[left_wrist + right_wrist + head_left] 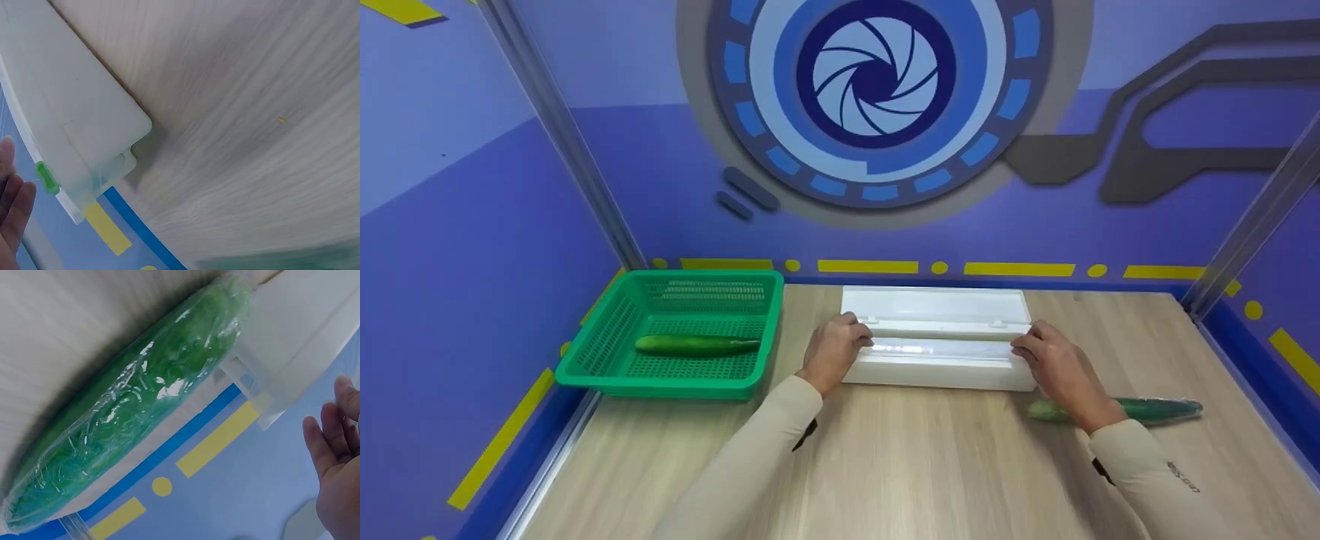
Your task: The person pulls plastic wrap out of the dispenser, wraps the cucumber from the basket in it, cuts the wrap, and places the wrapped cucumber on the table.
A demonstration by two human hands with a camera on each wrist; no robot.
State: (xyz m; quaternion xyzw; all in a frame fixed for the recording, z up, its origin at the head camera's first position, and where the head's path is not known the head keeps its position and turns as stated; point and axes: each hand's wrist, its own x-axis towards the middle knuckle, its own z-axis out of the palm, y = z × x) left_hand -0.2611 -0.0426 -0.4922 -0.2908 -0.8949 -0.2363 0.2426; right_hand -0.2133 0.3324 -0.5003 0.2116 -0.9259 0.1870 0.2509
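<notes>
A white cling film dispenser box [937,375] stands on the table with its lid [937,300] folded back. Clear cling film [941,349] stretches across its front, glossy with reflections. At the film's left end my left hand [834,346] pinches it between thumb and fingers. My right hand [1061,367] pinches the opposite end. In the left wrist view a green slider [47,178] shows on the box beside the left fingertips [8,149]. Partly behind my right wrist lies a film-wrapped cucumber [1162,410]; the right wrist view shows its crinkled wrapping close up.
On the left stands a green plastic basket [660,386] with one cucumber [694,345] inside. Patterned blue wall panels [877,240] border the back and sides of the wooden table [915,465]. A metal post [1252,217] rises at the back right corner.
</notes>
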